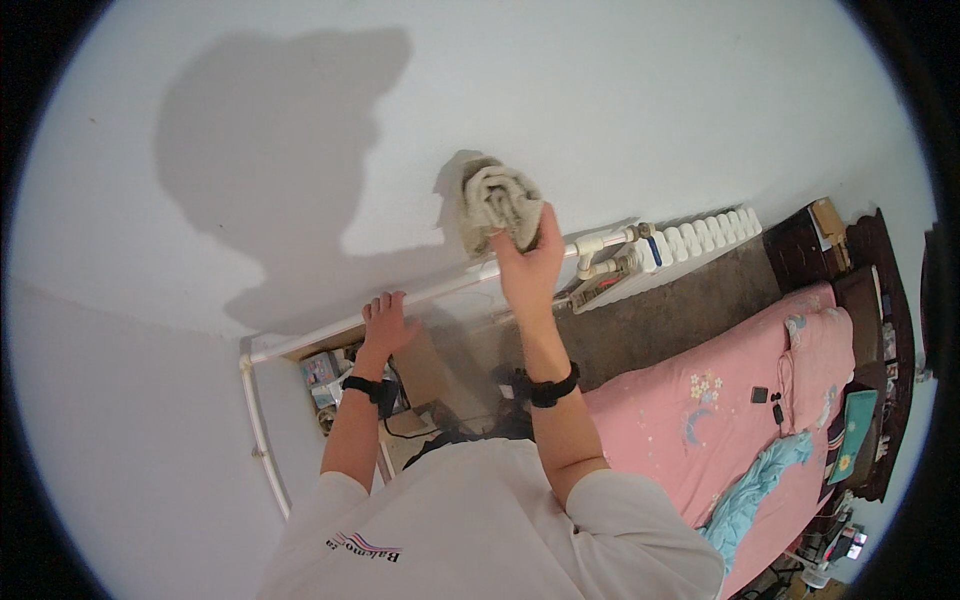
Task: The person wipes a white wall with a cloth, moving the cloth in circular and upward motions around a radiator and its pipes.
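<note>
My right hand (531, 270) grips a crumpled, greyish cloth (499, 199) with dirty patches, held up against or close to the white wall (645, 97). Whether the cloth touches the wall cannot be told for certain. Below the cloth a white pipe (442, 287) runs along the wall. At that pipe, lower left of the cloth, is my left hand (388, 324), fingers apart and holding nothing, its fingertips at the pipe's edge. Both wrists wear black bands. A large shadow falls on the wall at the upper left.
A white radiator (701, 240) joins the pipe at right. An open cardboard box (420, 367) and small packages (320, 369) lie under my left hand. A bed with a pink cover (660, 420), a blue cloth (757, 487) and a dark wooden headboard (896, 330) stands at lower right.
</note>
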A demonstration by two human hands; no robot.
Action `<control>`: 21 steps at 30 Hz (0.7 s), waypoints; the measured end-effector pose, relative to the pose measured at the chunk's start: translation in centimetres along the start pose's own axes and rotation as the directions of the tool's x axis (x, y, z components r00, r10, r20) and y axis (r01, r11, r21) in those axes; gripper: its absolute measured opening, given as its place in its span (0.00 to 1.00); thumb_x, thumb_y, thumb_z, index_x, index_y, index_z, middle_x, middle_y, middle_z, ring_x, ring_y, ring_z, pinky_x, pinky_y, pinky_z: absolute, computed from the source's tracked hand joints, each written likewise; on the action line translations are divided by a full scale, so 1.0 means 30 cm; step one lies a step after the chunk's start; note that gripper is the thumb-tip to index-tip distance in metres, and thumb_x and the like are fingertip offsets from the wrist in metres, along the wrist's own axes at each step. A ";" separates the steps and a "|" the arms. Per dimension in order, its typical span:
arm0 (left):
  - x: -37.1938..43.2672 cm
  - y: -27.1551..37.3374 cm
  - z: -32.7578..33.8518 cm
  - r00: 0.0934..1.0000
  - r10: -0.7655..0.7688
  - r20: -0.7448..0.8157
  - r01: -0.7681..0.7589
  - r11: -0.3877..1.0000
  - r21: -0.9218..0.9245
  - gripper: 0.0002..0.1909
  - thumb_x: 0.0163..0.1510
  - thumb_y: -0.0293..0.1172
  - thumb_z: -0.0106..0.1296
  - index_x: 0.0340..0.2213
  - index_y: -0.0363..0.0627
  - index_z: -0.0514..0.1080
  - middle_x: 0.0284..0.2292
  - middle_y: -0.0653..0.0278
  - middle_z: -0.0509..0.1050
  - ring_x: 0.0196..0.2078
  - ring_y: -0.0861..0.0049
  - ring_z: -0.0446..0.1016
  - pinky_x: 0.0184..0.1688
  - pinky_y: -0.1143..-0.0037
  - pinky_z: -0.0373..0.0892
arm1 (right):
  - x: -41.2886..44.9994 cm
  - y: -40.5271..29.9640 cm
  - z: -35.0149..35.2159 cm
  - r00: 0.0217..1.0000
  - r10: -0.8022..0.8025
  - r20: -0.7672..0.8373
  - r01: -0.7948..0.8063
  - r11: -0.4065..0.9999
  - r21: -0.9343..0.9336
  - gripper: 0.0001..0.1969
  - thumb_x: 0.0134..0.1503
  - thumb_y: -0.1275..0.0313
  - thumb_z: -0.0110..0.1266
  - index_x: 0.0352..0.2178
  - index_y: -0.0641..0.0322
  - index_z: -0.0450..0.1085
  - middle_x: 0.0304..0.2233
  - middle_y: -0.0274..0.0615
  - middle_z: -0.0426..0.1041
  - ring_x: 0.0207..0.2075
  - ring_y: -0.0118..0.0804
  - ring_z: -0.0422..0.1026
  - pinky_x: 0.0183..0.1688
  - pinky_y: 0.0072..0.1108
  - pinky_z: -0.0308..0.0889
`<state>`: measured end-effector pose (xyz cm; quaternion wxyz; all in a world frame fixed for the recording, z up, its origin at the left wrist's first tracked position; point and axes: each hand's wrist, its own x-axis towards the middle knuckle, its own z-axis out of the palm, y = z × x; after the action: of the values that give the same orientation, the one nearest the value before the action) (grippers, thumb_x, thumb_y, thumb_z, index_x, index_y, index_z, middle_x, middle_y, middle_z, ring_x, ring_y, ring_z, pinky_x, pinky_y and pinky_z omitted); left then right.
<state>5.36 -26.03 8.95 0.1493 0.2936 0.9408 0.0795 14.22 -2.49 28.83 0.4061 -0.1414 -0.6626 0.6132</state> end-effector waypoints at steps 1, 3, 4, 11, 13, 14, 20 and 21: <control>0.003 0.003 0.000 1.000 0.013 -0.017 -0.013 1.000 -0.012 0.36 0.51 0.51 0.51 0.55 0.43 0.56 0.51 0.48 0.60 0.55 0.48 0.58 0.59 0.50 0.49 | 0.014 0.010 -0.025 0.999 -0.017 -0.041 0.016 0.999 -0.029 0.19 0.47 0.84 0.52 0.43 0.70 0.65 0.36 0.46 0.73 0.40 0.36 0.72 0.44 0.24 0.67; 0.001 -0.005 0.017 0.999 0.021 -0.033 -0.022 0.999 -0.024 0.36 0.51 0.51 0.52 0.55 0.42 0.56 0.51 0.48 0.60 0.54 0.48 0.58 0.59 0.50 0.50 | 0.035 0.029 -0.065 0.997 -0.026 -0.074 0.021 0.998 -0.061 0.18 0.47 0.84 0.52 0.43 0.70 0.65 0.36 0.45 0.72 0.39 0.35 0.71 0.44 0.23 0.66; -0.001 -0.015 0.033 0.991 0.041 -0.128 -0.041 0.999 0.002 0.35 0.48 0.50 0.55 0.52 0.44 0.59 0.49 0.49 0.62 0.52 0.50 0.60 0.56 0.52 0.52 | 0.042 0.017 -0.079 0.994 -0.027 -0.106 0.022 0.999 -0.048 0.18 0.47 0.84 0.52 0.43 0.70 0.65 0.37 0.45 0.72 0.39 0.34 0.71 0.45 0.22 0.66; 0.006 -0.024 0.055 0.977 0.062 -0.204 -0.057 0.998 0.026 0.35 0.44 0.48 0.58 0.50 0.46 0.61 0.46 0.52 0.64 0.50 0.53 0.62 0.55 0.54 0.54 | 0.066 0.032 -0.151 0.975 -0.024 -0.222 0.025 1.000 0.003 0.18 0.48 0.83 0.52 0.43 0.70 0.64 0.39 0.43 0.71 0.41 0.31 0.69 0.47 0.21 0.64; 0.010 -0.014 0.047 0.981 0.055 -0.188 -0.052 0.998 0.019 0.35 0.44 0.48 0.58 0.50 0.46 0.61 0.46 0.52 0.64 0.50 0.54 0.62 0.55 0.54 0.53 | 0.066 0.044 -0.158 0.972 -0.019 -0.236 0.015 1.000 -0.016 0.18 0.49 0.83 0.52 0.43 0.70 0.63 0.38 0.43 0.71 0.41 0.32 0.69 0.47 0.21 0.63; 0.012 -0.008 0.043 0.984 0.048 -0.172 -0.046 0.999 0.014 0.35 0.44 0.48 0.58 0.51 0.46 0.61 0.46 0.52 0.64 0.50 0.54 0.62 0.55 0.54 0.53 | 0.065 0.051 -0.158 0.971 -0.019 -0.237 0.015 1.000 -0.018 0.18 0.49 0.83 0.52 0.43 0.70 0.63 0.38 0.43 0.71 0.41 0.32 0.69 0.47 0.21 0.63; 0.015 -0.013 0.050 0.984 0.036 -0.174 -0.032 0.999 0.026 0.34 0.45 0.49 0.58 0.51 0.46 0.61 0.46 0.52 0.64 0.50 0.54 0.62 0.55 0.54 0.53 | 0.020 0.097 -0.081 0.995 -0.014 -0.102 0.013 1.000 -0.014 0.17 0.50 0.83 0.53 0.43 0.68 0.64 0.38 0.40 0.71 0.41 0.29 0.68 0.45 0.20 0.64; 0.014 -0.013 0.049 0.984 0.037 -0.174 -0.033 0.999 0.027 0.34 0.45 0.49 0.58 0.51 0.46 0.61 0.46 0.52 0.64 0.50 0.54 0.62 0.55 0.54 0.53 | 0.009 0.098 -0.059 0.995 -0.014 -0.103 0.013 1.000 -0.013 0.17 0.50 0.83 0.53 0.43 0.68 0.64 0.38 0.40 0.71 0.41 0.29 0.68 0.45 0.20 0.64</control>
<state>5.29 -26.01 7.37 0.0616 0.3036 0.9459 0.0962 14.41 -0.46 26.06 0.4430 -0.1710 -0.6455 0.5982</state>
